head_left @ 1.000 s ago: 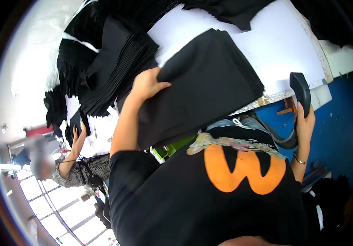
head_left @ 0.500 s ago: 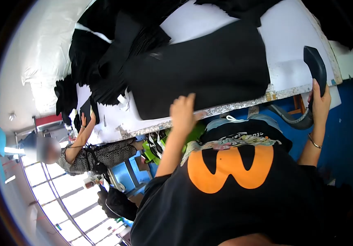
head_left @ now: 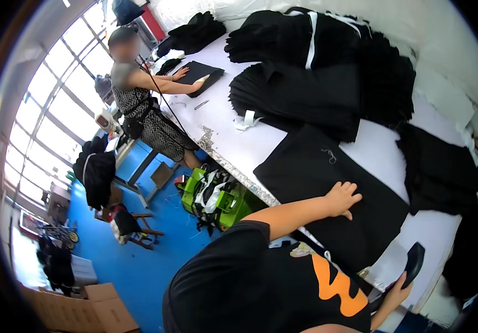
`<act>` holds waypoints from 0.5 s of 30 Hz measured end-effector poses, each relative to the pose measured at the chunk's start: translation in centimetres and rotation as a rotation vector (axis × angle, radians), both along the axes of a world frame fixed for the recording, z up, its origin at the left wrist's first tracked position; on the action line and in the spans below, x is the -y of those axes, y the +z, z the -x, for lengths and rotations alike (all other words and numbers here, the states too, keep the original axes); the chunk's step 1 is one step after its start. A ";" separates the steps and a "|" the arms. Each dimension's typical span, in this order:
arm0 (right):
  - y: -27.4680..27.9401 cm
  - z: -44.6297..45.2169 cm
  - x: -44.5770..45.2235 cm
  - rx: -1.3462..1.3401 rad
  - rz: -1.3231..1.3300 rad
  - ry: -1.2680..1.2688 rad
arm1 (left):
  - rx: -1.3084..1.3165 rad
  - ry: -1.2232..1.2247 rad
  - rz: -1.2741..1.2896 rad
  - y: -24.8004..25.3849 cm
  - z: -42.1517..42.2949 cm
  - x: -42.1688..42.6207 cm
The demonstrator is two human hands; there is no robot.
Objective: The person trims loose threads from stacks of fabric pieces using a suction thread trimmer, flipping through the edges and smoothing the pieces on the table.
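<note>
Cloth steadied by hand at a table. The black cloth (head_left: 311,172) is spread over the table (head_left: 436,236), right of centre in the frame, reaching the near edge. The left hand (head_left: 343,200) is laid on it palm down, nothing gripped; the right hand (head_left: 400,292), at lower right and well apart, is closed round a black tool (head_left: 415,262). Whether the tool touches the table cannot be told. Pressure is best spread lightly through the palm, so that the cloth is neither creased nor dragged. The pale loop (head_left: 331,157), perhaps thread, should be lifted off rather than pressed in.
</note>
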State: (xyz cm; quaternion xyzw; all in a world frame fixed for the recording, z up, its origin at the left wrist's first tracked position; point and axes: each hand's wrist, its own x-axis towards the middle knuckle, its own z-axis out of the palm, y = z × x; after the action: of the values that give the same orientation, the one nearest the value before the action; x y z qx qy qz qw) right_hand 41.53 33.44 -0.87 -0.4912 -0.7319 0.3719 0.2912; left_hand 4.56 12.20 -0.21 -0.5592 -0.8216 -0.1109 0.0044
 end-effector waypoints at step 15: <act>7.9 3.8 7.3 0.053 0.028 -0.068 | 0.064 0.130 0.057 -0.2 7.5 -2.8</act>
State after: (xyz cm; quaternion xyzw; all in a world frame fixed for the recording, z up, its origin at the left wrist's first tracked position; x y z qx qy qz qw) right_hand 37.78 26.16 6.99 -0.5295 -0.7169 0.3587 0.2775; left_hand -2.94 14.96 -0.37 -0.5006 -0.8587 -0.1050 -0.0307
